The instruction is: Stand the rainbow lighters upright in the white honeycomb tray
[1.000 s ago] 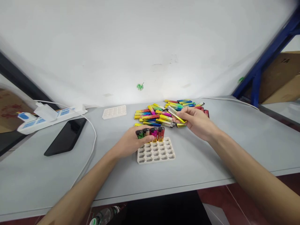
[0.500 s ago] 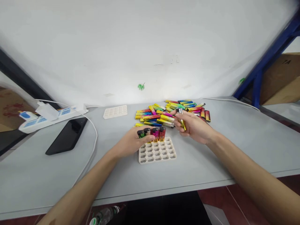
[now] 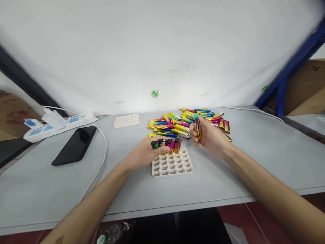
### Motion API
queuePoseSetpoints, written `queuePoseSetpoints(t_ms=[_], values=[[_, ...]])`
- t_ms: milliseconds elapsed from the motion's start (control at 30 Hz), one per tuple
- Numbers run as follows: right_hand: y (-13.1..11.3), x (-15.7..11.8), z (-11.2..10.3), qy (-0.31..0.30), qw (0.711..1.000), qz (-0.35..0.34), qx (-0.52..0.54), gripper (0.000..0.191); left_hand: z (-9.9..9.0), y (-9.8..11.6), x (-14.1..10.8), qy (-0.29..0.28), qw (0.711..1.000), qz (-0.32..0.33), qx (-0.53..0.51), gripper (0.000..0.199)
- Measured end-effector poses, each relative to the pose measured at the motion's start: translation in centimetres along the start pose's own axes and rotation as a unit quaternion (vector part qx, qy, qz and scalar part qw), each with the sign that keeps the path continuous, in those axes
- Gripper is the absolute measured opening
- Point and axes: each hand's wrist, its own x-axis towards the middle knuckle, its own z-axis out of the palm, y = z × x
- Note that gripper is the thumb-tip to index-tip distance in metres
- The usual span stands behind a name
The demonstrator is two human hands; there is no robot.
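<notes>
A cream tray [image 3: 169, 172] with rows of oval slots lies on the table. Along its far row stand several upright lighters [image 3: 178, 145] with black tops, in green, silver, magenta and red. My left hand [image 3: 142, 151] is closed around these lighters, thumb across their front and fingers hidden behind. To the right of the tray, just above the table, my right hand [image 3: 210, 137] grips a gold lighter [image 3: 199, 131] whose upper end is partly covered by the thumb. Beyond both hands is a loose pile of shiny multicoloured lighters [image 3: 166, 127], lying on their sides.
A second pale tray [image 3: 126, 120] lies near the wall. At left are a black phone [image 3: 74, 145], a white power strip [image 3: 61, 124] with plugs, and a white cable [image 3: 103, 156]. Blue metal framing [image 3: 281, 96] and a cardboard box [image 3: 304, 88] stand at right.
My right hand has turned the gold lighter more upright and closed further over it, covering its top. My left hand stays around the standing lighters. The whole view has shifted slightly.
</notes>
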Motion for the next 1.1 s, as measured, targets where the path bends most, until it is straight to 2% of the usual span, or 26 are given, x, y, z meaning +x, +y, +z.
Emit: queuePoseSetpoints(t_ms=[167, 400, 633, 900, 1100], values=[[-0.1, -0.34, 0.32, -0.019, 1.0, 0.009, 0.006, 0.038, -0.02, 0.04, -0.01, -0.003, 1.0, 0.0, 0.002, 0.026], [0.02, -0.05, -0.2, -0.022, 0.999, 0.031, 0.016, 0.055, 0.05, -0.27, 0.02, -0.004, 1.0, 0.001, -0.008, 0.027], [0.19, -0.11, 0.02, -0.01, 0.998, 0.063, -0.012, 0.044, 0.04, -0.31, 0.02, -0.005, 1.0, 0.003, -0.003, 0.026], [0.02, -0.29, 0.25, -0.015, 0.997, 0.07, -0.025, 0.044, 0.03, -0.39, 0.07, -0.007, 1.0, 0.008, 0.003, 0.028], [0.0, -0.4, 0.24, -0.028, 0.998, 0.047, -0.03, 0.033, 0.07, 0.06, 0.0, 0.007, 1.0, 0.0, 0.01, 0.031]])
